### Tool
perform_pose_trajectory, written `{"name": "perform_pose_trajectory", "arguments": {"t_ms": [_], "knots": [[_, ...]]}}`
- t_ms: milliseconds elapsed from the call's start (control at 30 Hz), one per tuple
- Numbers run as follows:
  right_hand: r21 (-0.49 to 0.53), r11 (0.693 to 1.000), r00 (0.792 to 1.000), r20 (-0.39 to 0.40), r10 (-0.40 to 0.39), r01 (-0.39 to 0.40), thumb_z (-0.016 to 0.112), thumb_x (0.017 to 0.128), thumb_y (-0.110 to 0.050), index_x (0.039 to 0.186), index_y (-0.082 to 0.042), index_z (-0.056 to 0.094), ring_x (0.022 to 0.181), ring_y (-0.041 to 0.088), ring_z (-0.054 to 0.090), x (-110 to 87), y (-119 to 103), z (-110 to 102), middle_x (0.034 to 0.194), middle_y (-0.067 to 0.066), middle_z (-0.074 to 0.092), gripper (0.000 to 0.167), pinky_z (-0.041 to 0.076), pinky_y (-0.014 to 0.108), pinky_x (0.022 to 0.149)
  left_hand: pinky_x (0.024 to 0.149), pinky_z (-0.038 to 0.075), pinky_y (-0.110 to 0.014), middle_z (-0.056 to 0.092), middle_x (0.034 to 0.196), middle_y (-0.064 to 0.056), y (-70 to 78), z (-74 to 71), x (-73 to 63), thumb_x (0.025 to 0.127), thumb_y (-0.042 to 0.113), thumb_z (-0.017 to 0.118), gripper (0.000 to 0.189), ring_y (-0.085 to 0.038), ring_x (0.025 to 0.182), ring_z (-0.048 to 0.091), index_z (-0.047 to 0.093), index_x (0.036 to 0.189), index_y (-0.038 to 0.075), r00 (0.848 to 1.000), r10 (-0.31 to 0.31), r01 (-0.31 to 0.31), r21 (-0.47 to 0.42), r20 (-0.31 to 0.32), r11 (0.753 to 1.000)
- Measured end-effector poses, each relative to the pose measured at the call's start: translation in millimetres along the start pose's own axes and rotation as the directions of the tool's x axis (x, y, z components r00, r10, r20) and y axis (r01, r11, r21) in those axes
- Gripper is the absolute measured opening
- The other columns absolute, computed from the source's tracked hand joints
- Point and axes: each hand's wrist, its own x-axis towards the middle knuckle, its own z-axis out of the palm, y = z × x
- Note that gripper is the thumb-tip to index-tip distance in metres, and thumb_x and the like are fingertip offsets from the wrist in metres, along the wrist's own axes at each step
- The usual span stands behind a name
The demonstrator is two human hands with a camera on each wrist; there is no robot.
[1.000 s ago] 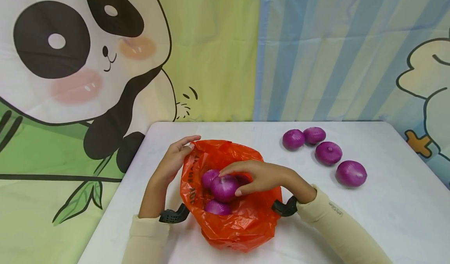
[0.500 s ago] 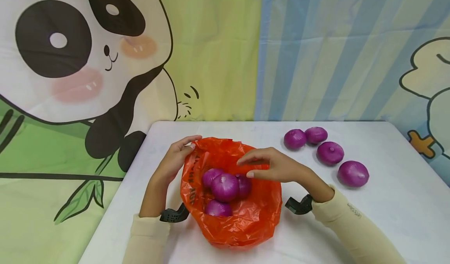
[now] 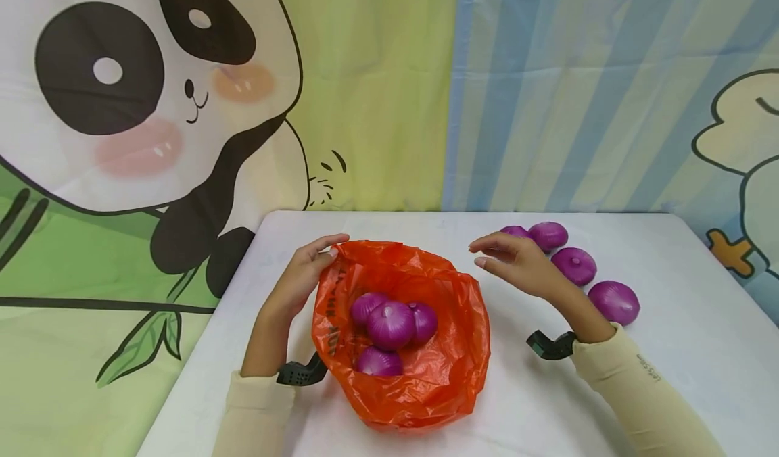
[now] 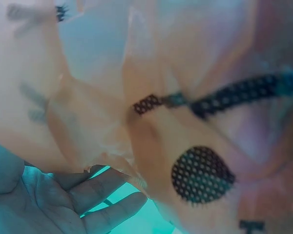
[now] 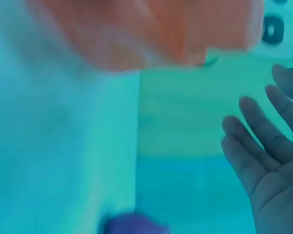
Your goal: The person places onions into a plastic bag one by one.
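An orange-red plastic bag (image 3: pixel 441 376) stands with its mouth wide open, and several red onions (image 3: pixel 390 325) lie inside it. At the bag's far left rim, my left hand (image 3: pixel 298 278) holds the plastic between thumb and fingers; in the left wrist view its fingers (image 4: pixel 105 190) reach along the outside of the bag. My right hand (image 3: pixel 517 261) is off to the right of the bag, fingers loosely extended and nothing in them. It partly covers one loose red onion (image 3: pixel 516 231) in the head view.
More red onions (image 3: pixel 613 302) rest in a slanting row at the right of the white table (image 3: pixel 681 376). Behind the table's back edge hangs a curtain (image 3: pixel 377 92) with a panda print. A black wrist camera (image 3: pixel 550 345) juts from the right sleeve.
My right hand has let go of an onion inside the bag and drawn out to the right, towards the loose onions. My left hand has stayed at the rim.
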Motion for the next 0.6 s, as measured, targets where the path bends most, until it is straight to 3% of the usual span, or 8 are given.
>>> {"name": "perform_pose_trajectory", "arguments": {"t_ms": [133, 233, 433, 600], "knots": [[-0.136, 0.989, 0.997, -0.066, 0.041, -0.050, 0.070, 0.091, -0.013, 0.120, -0.007, 0.066, 0.110, 0.027, 0.060, -7.0, 17.4, -17.2, 0.118, 0.011, 0.064, 0.030, 0.051, 0.035, 0.090, 0.082, 0.056, -0.035, 0.065, 0.109, -0.018, -0.7, 0.2, 0.0, 0.103, 0.008, 0.039, 0.038, -0.035, 0.094, 0.065, 0.051, 0.138, 0.005, 1.000, 0.008, -0.007, -0.007, 0.005, 1.000], [-0.166, 0.982, 0.992, -0.098, 0.076, -0.092, 0.070, 0.091, -0.011, 0.120, -0.003, 0.065, 0.111, 0.033, 0.059, -14.2, 24.7, -30.6, 0.120, 0.016, 0.063, 0.032, 0.050, 0.031, 0.091, 0.082, 0.056, -0.035, 0.066, 0.107, -0.017, -1.0, 1.0, 0.4, 0.103, 0.008, 0.039, 0.038, -0.036, 0.094, 0.065, 0.051, 0.138, 0.005, 1.000, 0.015, -0.015, -0.010, 0.009, 1.000], [-0.234, 0.959, 0.983, -0.119, 0.137, -0.162, 0.069, 0.092, -0.018, 0.121, 0.000, 0.064, 0.111, 0.039, 0.057, -25.4, 32.5, -45.1, 0.118, 0.019, 0.061, 0.034, 0.047, 0.047, 0.089, 0.081, 0.056, -0.035, 0.066, 0.106, -0.016, -1.5, -0.3, -0.3, 0.102, 0.009, 0.039, 0.038, -0.036, 0.093, 0.065, 0.051, 0.138, 0.005, 1.000, 0.012, -0.012, -0.007, -0.001, 1.000], [-0.277, 0.945, 0.980, -0.137, 0.143, -0.177, 0.069, 0.091, -0.017, 0.120, -0.001, 0.064, 0.110, 0.038, 0.057, -29.2, 39.8, -50.2, 0.118, 0.018, 0.060, 0.033, 0.047, 0.053, 0.089, 0.082, 0.056, -0.036, 0.066, 0.107, -0.015, -2.3, -1.6, -0.2, 0.102, 0.009, 0.039, 0.038, -0.035, 0.093, 0.066, 0.051, 0.138, 0.004, 1.000, 0.014, -0.014, -0.012, 0.006, 1.000]]}}
